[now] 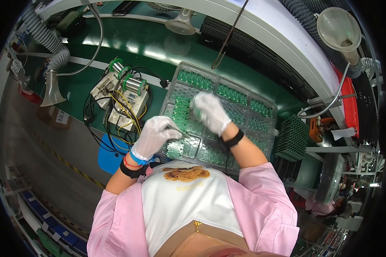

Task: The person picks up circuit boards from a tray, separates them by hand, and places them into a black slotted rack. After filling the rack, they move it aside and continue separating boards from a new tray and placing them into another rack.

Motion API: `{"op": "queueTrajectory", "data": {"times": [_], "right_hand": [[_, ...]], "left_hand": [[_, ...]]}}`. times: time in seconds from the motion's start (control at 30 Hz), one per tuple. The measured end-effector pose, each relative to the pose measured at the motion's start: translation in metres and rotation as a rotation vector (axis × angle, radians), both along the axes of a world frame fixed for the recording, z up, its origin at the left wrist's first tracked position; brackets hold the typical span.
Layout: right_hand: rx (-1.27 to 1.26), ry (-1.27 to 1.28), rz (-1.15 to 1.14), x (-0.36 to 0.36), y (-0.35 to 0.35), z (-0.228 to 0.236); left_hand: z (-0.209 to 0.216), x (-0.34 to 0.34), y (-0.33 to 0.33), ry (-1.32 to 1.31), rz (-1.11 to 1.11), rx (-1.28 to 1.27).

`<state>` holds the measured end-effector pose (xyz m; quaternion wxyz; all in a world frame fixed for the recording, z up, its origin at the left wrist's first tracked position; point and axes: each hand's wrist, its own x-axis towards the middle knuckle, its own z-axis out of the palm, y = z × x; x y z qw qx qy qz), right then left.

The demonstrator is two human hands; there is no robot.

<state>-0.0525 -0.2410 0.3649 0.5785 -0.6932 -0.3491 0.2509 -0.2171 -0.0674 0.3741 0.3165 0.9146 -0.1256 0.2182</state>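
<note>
A clear plastic tray (181, 68), divided into compartments, lies on the bench in front of me. Rows of small green circuit boards (232, 93) fill many of its compartments. My left hand (155, 136), in a white glove, is closed on a pair of thin metal tweezers (179, 129) over the tray's near left part. Also gloved, my right hand (211, 112) is over the tray's middle, blurred, with its fingers curled in. Something green shows at its fingertips, too smeared to tell from the boards behind. Each wrist wears a black band.
Left of the tray stands soldering equipment with solder wire spools (134, 84) and tangled cables (111, 115). Fume hoses with funnel ends (54, 89) hang around the green bench (128, 47). A stack of green boards (292, 138) is at the right. A blue stool seat (109, 156) is below the bench's edge.
</note>
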Motion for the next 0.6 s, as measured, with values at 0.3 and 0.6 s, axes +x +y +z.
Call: {"op": "queueTrajectory", "data": {"times": [0.3, 0.6], "right_hand": [[-0.652, -0.578, -0.697, 0.152, -0.002, -0.110], [-0.826, -0.521, -0.684, 0.123, 0.005, -0.076]], "left_hand": [[-0.005, -0.001, -0.003, 0.224, 0.270, -1.220], [-0.030, -0.017, 0.015, 0.333, 0.309, -0.707]]}}
